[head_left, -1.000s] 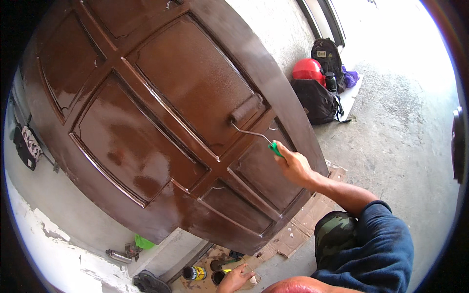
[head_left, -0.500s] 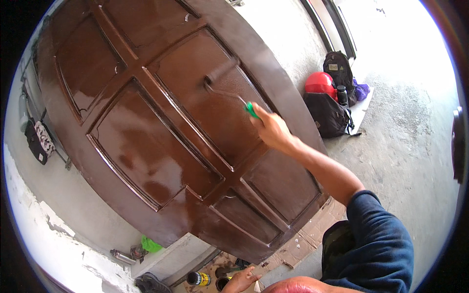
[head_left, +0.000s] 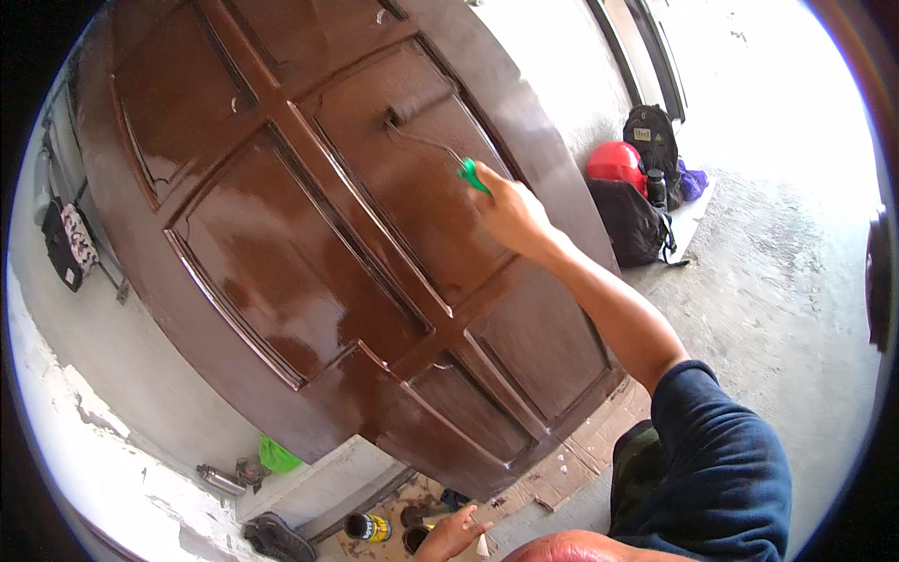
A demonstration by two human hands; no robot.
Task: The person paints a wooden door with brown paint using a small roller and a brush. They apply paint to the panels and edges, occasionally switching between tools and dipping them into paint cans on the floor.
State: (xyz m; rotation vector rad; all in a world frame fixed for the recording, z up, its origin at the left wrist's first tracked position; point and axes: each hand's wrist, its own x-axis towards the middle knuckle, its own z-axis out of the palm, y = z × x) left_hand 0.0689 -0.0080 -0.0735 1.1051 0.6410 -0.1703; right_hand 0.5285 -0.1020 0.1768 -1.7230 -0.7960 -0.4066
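Note:
My right hand (head_left: 513, 211) is closed round the green handle of a paint roller (head_left: 433, 148) with a bent wire frame. Its dark sleeve lies on the upper right panel of a large brown panelled door (head_left: 309, 169). Wet, glossy brown covers much of that panel and its neighbours. Low in the view, my left hand (head_left: 451, 534) has its fingers stretched out, with nothing visible in them. Beside it stands an open can (head_left: 417, 538), and a yellow-and-black can (head_left: 368, 527) is a little to the left.
Black backpacks (head_left: 626, 225), a red helmet (head_left: 615, 163) and a purple bundle (head_left: 693, 183) sit on the floor at right. Cardboard (head_left: 571, 468) lies under the door's near end. A shoe (head_left: 277, 538), steel flask (head_left: 221, 480) and green bag (head_left: 277, 455) are at lower left.
The roller has moved slightly up and left over the same panel, with my right hand following. The whole view has shifted a little. My left hand stays near the cans.

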